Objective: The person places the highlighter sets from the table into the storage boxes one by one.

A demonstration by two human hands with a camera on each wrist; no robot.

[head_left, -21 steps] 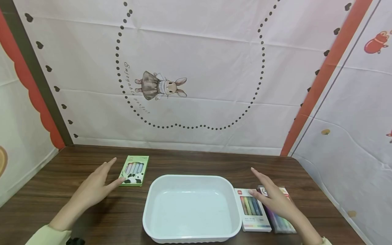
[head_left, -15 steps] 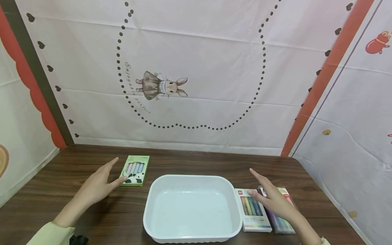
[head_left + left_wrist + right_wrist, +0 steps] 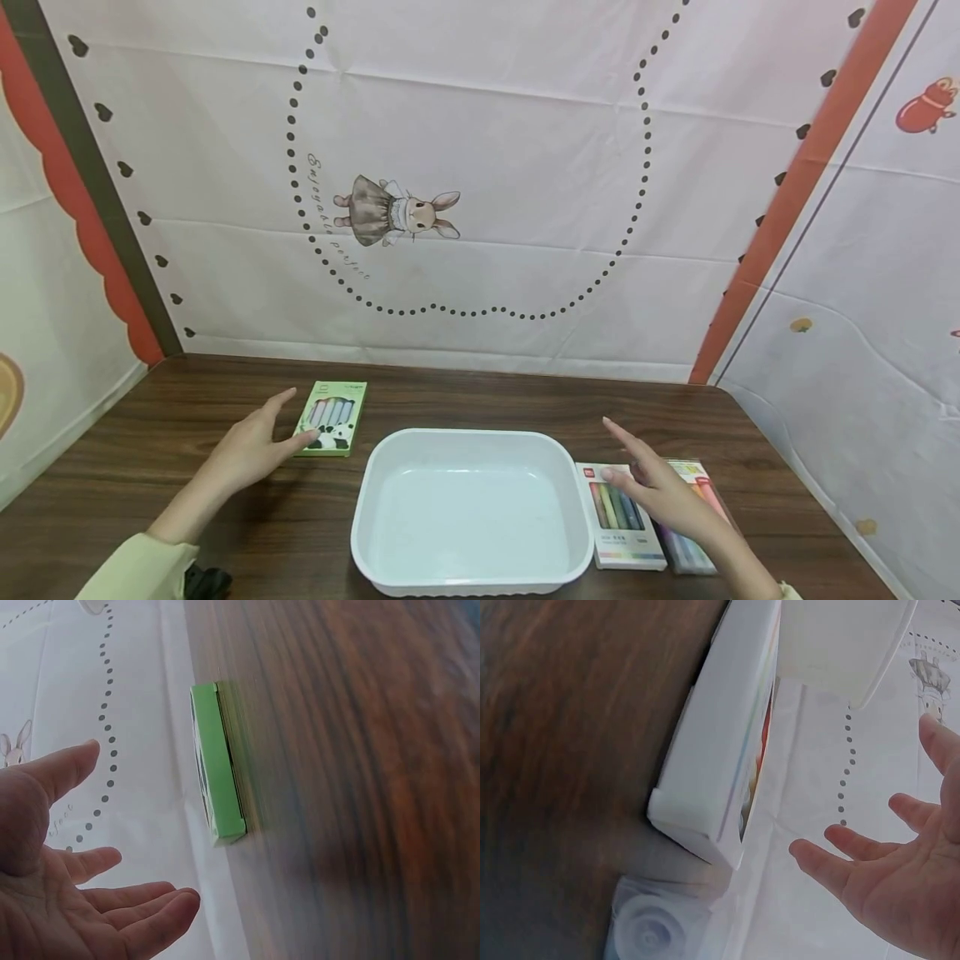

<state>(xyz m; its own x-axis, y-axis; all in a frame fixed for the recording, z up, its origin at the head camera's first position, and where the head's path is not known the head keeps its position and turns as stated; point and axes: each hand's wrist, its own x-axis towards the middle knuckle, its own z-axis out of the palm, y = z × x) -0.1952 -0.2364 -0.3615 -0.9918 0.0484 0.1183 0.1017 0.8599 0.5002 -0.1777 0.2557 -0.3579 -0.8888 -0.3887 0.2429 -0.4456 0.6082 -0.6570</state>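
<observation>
My left hand (image 3: 251, 450) hovers with spread fingers beside a green box of pens (image 3: 336, 410) printed with pandas; the thumb overlaps its near left corner in the head view. The left wrist view has that hand (image 3: 97, 907) apart from the green box (image 3: 216, 761). My right hand (image 3: 667, 497), fingers loosely extended, is over a white box of coloured sticks (image 3: 626, 546) and partly hides a clear pack (image 3: 693, 557) beside it. In the right wrist view nothing is in this hand (image 3: 900, 877), and the white box (image 3: 712, 735) lies apart from it.
A white plastic tray (image 3: 472, 517) stands between the hands, its right side against the white box. All rest on a dark wooden table (image 3: 480, 392). A printed cloth (image 3: 480, 150) rises behind the table, with more cloth at both sides.
My left hand has drifted slightly right, nearer the green box. The right hand has shifted a little left and towards me. The boxes and tray have stayed in place.
</observation>
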